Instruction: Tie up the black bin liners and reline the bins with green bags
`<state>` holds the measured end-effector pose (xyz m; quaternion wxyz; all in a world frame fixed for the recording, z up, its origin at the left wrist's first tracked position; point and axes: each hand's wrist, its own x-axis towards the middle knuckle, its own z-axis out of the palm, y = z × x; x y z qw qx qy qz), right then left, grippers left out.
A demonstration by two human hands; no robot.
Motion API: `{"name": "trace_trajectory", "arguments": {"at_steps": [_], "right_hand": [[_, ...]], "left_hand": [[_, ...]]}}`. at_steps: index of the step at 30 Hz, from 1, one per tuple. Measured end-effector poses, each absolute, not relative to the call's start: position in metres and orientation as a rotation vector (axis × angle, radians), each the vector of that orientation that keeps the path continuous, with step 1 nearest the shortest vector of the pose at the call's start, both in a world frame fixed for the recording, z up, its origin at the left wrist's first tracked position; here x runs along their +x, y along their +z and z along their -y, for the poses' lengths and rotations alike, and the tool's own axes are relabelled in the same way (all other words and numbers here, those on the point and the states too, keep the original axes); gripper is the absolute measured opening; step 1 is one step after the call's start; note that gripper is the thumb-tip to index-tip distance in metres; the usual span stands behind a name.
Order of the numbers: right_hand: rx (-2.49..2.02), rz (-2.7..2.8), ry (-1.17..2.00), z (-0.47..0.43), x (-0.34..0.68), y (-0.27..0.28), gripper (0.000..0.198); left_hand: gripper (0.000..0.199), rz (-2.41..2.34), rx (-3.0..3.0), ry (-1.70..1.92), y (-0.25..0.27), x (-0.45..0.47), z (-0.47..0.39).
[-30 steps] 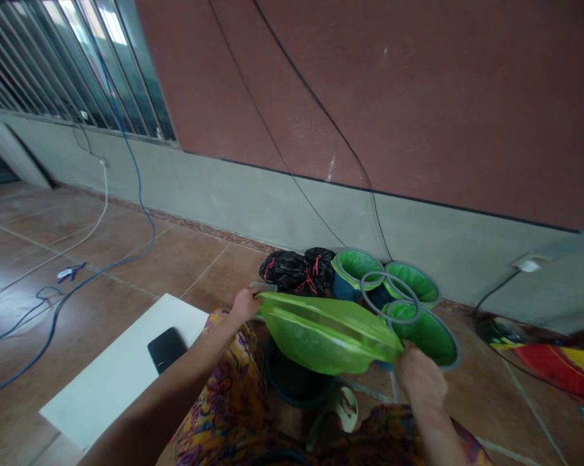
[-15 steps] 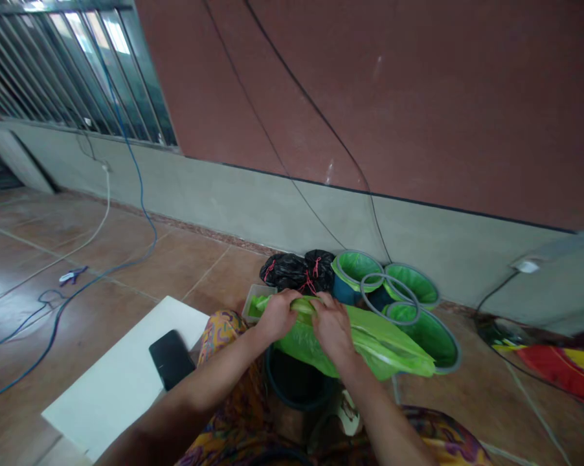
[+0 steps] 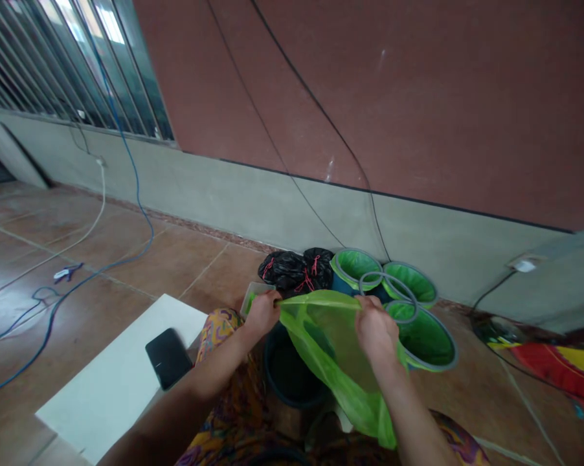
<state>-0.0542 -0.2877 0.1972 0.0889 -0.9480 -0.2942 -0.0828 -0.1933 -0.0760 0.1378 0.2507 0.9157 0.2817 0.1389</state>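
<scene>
A red-brown wall with a grey base rises behind a tiled floor; a white board lies on the tiles at the person's left, a black phone flat upon it; three green-lined round bins cluster by the wall, a loose grey ring resting across their rims, and a dark empty bucket stands just before the knees; a green plastic bag hangs above that bucket, its top edge stretched taut between both hands; tied black bags sit behind; the left hand is pinched shut on one end of the rim, the right hand clenched on the other.
</scene>
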Motion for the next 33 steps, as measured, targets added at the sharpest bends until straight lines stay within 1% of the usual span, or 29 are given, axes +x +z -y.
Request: {"name": "trace_trajectory", "arguments": {"at_steps": [6,11,12,15,17,19,21,24,25,28,33], "right_hand": [[-2.823,0.797,-0.258,0.309,-0.04,0.18,0.037],[-2.974,0.795,-0.11,0.316,-0.051,0.17,0.033],[-2.987,0.813,-0.141,0.313,-0.058,0.17,0.036],[-2.89,0.954,-0.319,0.295,-0.081,0.173,0.07],[-2.74,1.091,-0.367,0.276,-0.094,0.179,0.075],[-2.607,1.201,-0.398,0.254,-0.099,0.186,0.073],[-2.515,1.377,-0.389,0.234,-0.098,0.193,0.066],[-2.477,1.728,-0.203,0.215,-0.088,0.201,0.04],[-2.507,1.785,-0.12,0.211,-0.084,0.203,0.035],[-2.642,1.724,-0.021,0.208,-0.076,0.206,0.032],[-2.72,1.565,-0.126,0.211,-0.075,0.215,0.03]], "left_hand": [[0.024,-0.928,2.55,0.345,0.123,-0.202,0.061],[0.026,-1.037,2.534,0.333,0.117,-0.203,0.065],[0.026,-1.022,2.529,0.341,0.118,-0.202,0.068],[0.025,-0.871,2.516,0.42,0.12,-0.201,0.078],[0.025,-0.744,2.503,0.501,0.121,-0.2,0.086],[0.027,-0.661,2.49,0.56,0.122,-0.2,0.094],[0.029,-0.607,2.486,0.587,0.124,-0.2,0.1],[0.031,-0.556,2.495,0.601,0.129,-0.2,0.105],[0.031,-0.557,2.494,0.61,0.13,-0.2,0.106],[0.028,-0.655,2.471,0.627,0.131,-0.199,0.106],[0.022,-0.841,2.377,0.544,0.117,-0.199,0.101]]}}
